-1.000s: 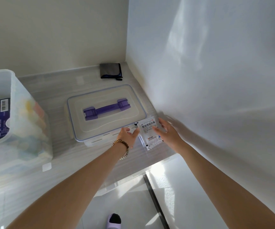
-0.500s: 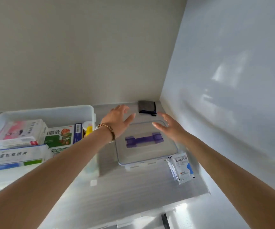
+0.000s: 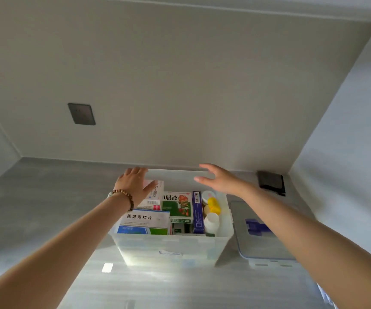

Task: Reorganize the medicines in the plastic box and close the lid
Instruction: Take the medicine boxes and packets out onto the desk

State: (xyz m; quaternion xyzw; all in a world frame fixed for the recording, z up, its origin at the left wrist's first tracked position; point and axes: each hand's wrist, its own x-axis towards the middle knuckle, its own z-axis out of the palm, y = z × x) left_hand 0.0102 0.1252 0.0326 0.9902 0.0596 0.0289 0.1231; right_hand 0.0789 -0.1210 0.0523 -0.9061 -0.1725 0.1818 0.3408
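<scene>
Two walls: pale, meeting in a corner behind the grey counter (image 3: 35, 208); dark folded cloth (image 3: 271, 182) in that corner.
Plastic box (image 3: 171, 246): open on the counter, packed with medicines (image 3: 145, 220); lid (image 3: 262, 246) flat just right of it.
Left hand (image 3: 133, 186): fingers spread, empty, over the back-left packets.
Right hand (image 3: 220, 180): fingers straight, empty, above the back rim.
</scene>
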